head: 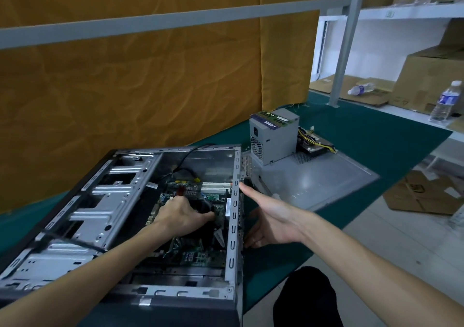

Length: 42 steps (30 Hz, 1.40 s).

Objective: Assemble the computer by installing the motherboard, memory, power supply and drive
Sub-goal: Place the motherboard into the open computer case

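Observation:
An open grey computer case [105,201] lies on its side on the green mat. A green motherboard [195,251] sits inside it, with white slots at the far end. My left hand [180,216] is inside the case, fingers curled round the black cooler [204,207] on the board. My right hand [271,218] is outside the case's rear wall [233,226], fingers straight and touching it. A grey power supply [273,135] stands beyond the case with two memory sticks [272,120] lying on top. A drive [316,148] with cables lies behind it.
The case's grey side panel [321,176] lies flat under the power supply. Orange cloth hangs behind the bench. White shelves at right carry cardboard boxes [426,80] and water bottles [444,103]. Another box [421,193] sits on the floor. The mat's edge [364,216] runs diagonally.

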{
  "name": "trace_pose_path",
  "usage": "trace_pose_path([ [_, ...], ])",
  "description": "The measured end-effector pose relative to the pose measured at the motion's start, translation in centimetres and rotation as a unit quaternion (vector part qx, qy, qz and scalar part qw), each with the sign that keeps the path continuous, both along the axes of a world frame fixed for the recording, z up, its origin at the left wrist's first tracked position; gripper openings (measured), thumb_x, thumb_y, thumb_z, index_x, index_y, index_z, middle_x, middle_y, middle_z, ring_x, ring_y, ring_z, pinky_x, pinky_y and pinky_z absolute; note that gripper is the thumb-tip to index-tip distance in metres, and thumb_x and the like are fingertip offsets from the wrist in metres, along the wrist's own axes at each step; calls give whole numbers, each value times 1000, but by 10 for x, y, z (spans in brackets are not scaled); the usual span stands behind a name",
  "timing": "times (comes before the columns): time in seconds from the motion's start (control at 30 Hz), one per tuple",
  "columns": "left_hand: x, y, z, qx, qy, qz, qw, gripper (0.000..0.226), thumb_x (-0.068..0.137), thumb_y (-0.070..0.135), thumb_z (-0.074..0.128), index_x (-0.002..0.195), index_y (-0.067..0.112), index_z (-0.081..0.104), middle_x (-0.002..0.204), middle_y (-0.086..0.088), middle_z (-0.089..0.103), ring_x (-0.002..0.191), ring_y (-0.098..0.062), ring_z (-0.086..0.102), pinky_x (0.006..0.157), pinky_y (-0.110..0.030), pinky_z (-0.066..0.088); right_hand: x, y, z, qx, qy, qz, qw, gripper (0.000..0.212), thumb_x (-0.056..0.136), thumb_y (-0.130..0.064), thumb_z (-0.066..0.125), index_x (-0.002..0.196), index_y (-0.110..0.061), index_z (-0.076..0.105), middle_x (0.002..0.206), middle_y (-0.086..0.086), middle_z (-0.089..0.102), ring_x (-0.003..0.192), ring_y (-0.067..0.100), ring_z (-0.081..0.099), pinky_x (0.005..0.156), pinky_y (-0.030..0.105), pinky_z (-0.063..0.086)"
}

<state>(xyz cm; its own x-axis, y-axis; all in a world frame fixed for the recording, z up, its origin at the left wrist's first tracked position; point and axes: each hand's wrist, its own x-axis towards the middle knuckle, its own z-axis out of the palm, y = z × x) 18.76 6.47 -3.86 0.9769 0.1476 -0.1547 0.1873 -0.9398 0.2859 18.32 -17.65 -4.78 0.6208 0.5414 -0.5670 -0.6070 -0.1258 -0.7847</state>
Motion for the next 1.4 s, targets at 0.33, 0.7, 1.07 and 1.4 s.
trace_pose_path([
  [0.33,-5,7,-9,-28,71,-20,997,109,80,83,55,140,-3,25,125,-14,55,106,-25,58,80,-32,46,5,-4,-6,-60,-22,-96,993,111,74,-85,61,161,-26,23,148,27,48,123,42,61,103,51,49],
  [0.7,6,15,6,72,147,-210,964,117,60,99,48,151,34,17,153,2,17,143,-33,27,113,-53,37,84,46,64,-316,-500,-190,784,74,90,-53,63,149,-16,38,152,6,40,134,22,44,106,37,39],
  [1.07,8,20,2,155,20,-339,928,98,74,91,48,148,32,23,133,-6,51,121,-37,50,97,-49,49,113,91,51,-573,-478,-33,665,62,105,-53,42,143,-4,38,142,20,44,115,40,57,82,43,47],
  [1.4,8,22,0,130,-15,-340,931,80,78,79,60,127,21,35,117,-9,54,108,-38,56,85,-44,49,119,92,48,-583,-472,-33,661,60,104,-52,45,140,-4,40,139,19,46,113,39,58,77,40,43],
])
